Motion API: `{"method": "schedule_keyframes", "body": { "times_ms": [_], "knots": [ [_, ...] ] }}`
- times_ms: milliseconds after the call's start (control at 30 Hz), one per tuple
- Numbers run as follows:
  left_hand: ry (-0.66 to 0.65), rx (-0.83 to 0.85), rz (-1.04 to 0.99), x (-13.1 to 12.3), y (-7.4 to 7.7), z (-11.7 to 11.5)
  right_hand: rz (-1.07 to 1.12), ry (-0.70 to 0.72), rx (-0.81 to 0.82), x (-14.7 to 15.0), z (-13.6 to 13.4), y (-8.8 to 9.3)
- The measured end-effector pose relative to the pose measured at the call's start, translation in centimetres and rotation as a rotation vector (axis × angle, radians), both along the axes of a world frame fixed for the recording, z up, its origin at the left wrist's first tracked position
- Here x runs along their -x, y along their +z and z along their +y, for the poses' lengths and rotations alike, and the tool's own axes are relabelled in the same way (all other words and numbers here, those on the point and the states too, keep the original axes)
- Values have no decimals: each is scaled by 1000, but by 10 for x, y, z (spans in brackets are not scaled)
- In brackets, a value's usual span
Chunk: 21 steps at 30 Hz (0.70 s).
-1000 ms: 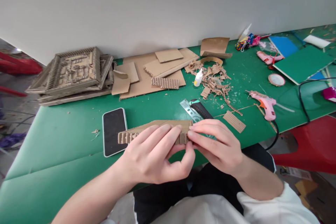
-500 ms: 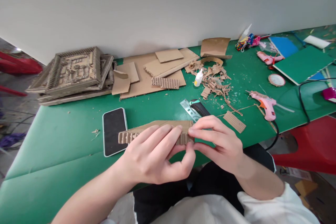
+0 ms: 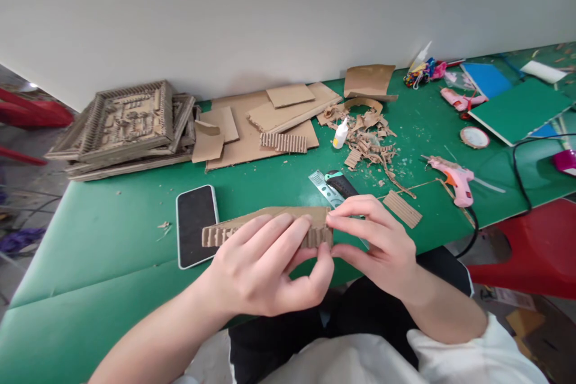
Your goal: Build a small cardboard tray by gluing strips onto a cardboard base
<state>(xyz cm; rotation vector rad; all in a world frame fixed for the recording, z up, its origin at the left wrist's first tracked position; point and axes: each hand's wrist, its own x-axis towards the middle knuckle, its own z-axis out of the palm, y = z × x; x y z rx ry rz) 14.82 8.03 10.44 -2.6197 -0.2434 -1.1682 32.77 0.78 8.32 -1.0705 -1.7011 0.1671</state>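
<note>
A piece of cardboard (image 3: 218,236) with a ridged, corrugated strip along its near edge is held up over the table's front edge. My left hand (image 3: 265,267) is wrapped over its middle, fingers on top and thumb at the near side. At its right end, the fingertips and thumb of my right hand (image 3: 378,240) pinch the corner. Just beyond my right hand lie a metal ruler (image 3: 320,182) and a box cutter (image 3: 340,183) with a black handle. A phone (image 3: 196,225) lies under the cardboard's left end.
Stacked cardboard frames (image 3: 130,120) stand at the back left, beside flat cardboard sheets (image 3: 234,153). A glue bottle (image 3: 341,134) stands by torn cardboard scraps (image 3: 371,153). To the right are a pink glue gun (image 3: 454,179), its cable, a tape roll (image 3: 474,137) and a red stool (image 3: 531,246).
My right fingertips have shifted very slightly to the right and up at the cardboard's right end. My left hand keeps its hold almost unmoved.
</note>
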Motion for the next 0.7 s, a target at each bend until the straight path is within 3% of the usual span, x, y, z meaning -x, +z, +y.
{"method": "schedule_keyframes", "body": {
  "times_ms": [367, 700],
  "knots": [
    [41, -8, -19, -1, 4, 2, -311, -160, -208, 1, -5, 1],
    [100, 36, -69, 0, 4, 2, -380, -205, -310, -1, -6, -2]
  ]
}}
